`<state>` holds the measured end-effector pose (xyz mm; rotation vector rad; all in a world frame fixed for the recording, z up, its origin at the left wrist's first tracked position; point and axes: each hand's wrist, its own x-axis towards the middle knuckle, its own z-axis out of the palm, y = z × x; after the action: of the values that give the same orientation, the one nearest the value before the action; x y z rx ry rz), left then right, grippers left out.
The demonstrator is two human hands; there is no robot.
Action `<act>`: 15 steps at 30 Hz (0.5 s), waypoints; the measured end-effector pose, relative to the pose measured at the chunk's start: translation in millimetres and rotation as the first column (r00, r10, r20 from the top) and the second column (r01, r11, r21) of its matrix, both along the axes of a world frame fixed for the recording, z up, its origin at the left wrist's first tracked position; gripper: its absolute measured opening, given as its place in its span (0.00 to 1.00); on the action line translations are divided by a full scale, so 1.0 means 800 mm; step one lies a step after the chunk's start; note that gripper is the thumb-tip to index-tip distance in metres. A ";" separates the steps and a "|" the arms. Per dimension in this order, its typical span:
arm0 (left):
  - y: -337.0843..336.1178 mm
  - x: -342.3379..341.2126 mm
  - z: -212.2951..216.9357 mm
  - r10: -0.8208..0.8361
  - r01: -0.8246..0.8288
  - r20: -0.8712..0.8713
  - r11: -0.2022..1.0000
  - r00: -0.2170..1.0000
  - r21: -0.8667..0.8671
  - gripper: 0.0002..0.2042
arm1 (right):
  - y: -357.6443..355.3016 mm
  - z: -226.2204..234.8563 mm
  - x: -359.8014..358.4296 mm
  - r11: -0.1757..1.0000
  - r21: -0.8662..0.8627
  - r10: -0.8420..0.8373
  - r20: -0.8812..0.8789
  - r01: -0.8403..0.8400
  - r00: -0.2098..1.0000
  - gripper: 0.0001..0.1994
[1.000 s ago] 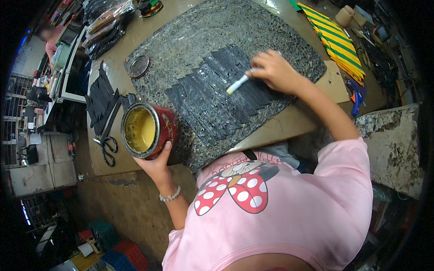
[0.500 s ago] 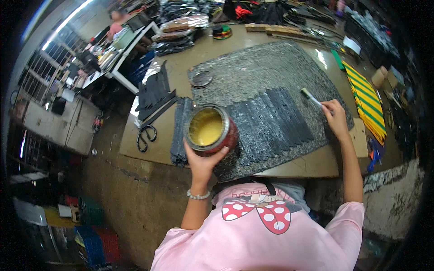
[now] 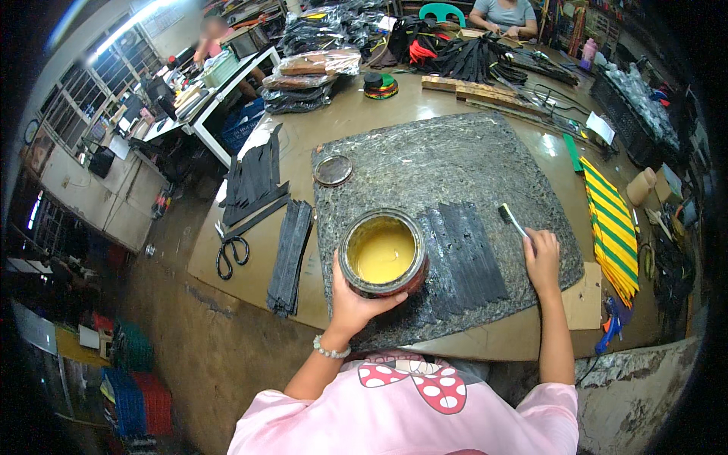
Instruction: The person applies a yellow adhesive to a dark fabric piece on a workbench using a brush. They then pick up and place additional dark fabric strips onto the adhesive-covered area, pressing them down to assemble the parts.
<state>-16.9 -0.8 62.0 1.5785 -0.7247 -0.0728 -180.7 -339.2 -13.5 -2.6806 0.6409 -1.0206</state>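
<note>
Two hands at a cluttered workshop table.

We see a brown table (image 3: 356, 121) bearing a speckled grey mat (image 3: 432, 163), in a crowded room. One tin of yellow glue (image 3: 383, 254), one loose lid (image 3: 333, 170) at its eleven o'clock, one pair of scissors (image 3: 230, 254), one row of black strips (image 3: 466, 258) at its three o'clock. Our left hand (image 3: 356, 299) cups the tin from below; our right hand (image 3: 542, 258) is closed round a brush (image 3: 509, 218), its bristles angled toward eleven o'clock.
</note>
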 end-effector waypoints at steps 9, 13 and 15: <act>0.004 0.044 -0.011 0.130 -0.173 0.318 0.979 0.939 0.110 0.55 | 0.036 0.056 0.006 0.808 0.587 -0.139 0.111 0.048 0.984 0.10; 0.005 0.042 -0.015 0.135 -0.195 0.404 0.975 0.905 0.110 0.58 | 0.109 0.146 0.028 0.840 0.428 0.320 0.104 -0.333 0.942 0.14; 0.006 0.041 -0.013 0.139 -0.212 0.452 0.971 0.881 0.114 0.58 | 0.144 0.192 0.039 0.807 0.310 0.509 0.067 -0.502 0.858 0.20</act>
<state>15.6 4.1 51.2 1.8350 -0.9390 0.3848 -149.6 -223.8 139.7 -2.3712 0.0558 -0.6740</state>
